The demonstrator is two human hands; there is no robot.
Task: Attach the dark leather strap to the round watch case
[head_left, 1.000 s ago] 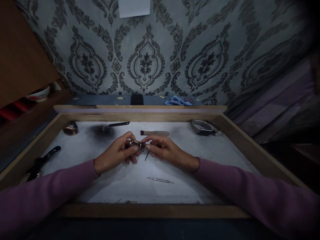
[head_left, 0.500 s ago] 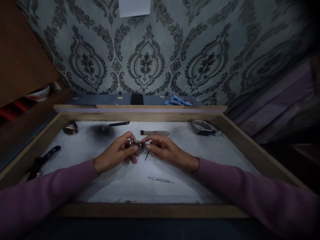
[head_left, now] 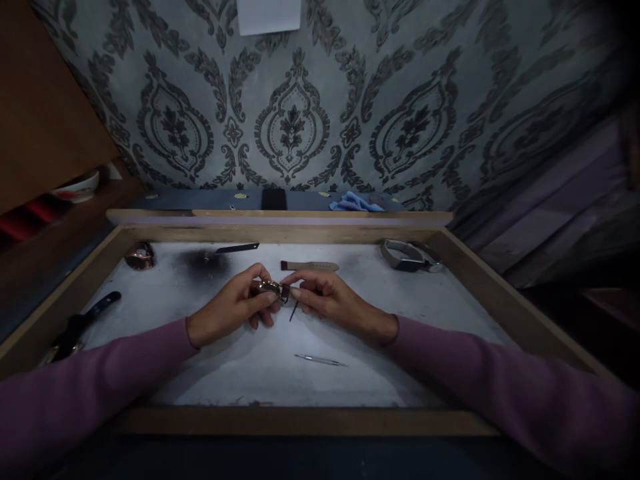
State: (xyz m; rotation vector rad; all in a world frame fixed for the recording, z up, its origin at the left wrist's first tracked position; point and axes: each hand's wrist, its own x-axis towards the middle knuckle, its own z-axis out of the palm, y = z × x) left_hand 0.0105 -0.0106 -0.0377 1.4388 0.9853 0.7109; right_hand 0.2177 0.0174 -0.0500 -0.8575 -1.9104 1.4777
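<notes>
Between the thumb and fingers of my left hand (head_left: 245, 298) is a gold-rimmed watch (head_left: 269, 287), its dial partly covered by the thumb. My right hand (head_left: 333, 303) pinches a short dark brown strap piece (head_left: 285, 293) at the watch's right side; whether strap and case are joined I cannot tell. A thin dark rod (head_left: 294, 311) slants below the right fingertips, perhaps lying on the white surface. Behind the hands lies a loose beige watch strap (head_left: 311, 266) with a dark red end. Nearer me rests a slim metal spring bar tool (head_left: 321, 360).
A wooden-rimmed tray (head_left: 310, 421) surrounds the work. At its left are a rose-gold watch (head_left: 140, 256) and a black-strapped watch (head_left: 83, 327). A dark flat blade (head_left: 237, 248) lies at the back, silver watches (head_left: 403, 255) at back right. Behind the rim sits a blue cloth (head_left: 355, 202).
The watch has tilted slightly in my left hand, so its dial and rim show a little differently. Both hands keep nearly the same place.
</notes>
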